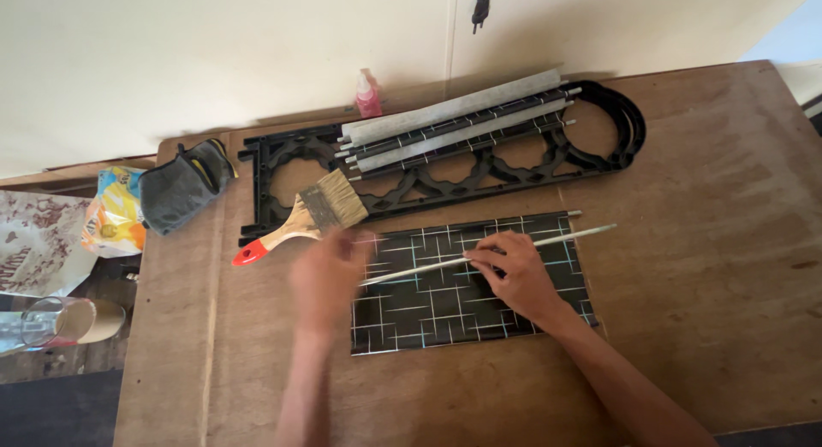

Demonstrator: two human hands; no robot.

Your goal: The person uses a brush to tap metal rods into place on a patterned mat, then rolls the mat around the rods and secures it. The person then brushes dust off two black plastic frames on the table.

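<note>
A black sheet with a white line pattern (445,314) lies flat on the brown wooden table (702,267). A thin pale stick (565,238) lies slantwise across the sheet's upper part. My right hand (518,276) pinches the stick near its middle, fingers resting on the sheet. My left hand (325,276) is blurred at the sheet's left edge, by the stick's left end; whether it grips the stick I cannot tell. A wide paintbrush (312,214) with a wooden handle and red tip lies just above my left hand.
A black openwork plastic frame (445,177) lies toward the wall, with several rolled sheets on sticks (454,122) on top. A small pink bottle (368,94) stands behind it. A grey glove (180,186), a yellow bag (116,211) and a glass (47,320) sit at the left.
</note>
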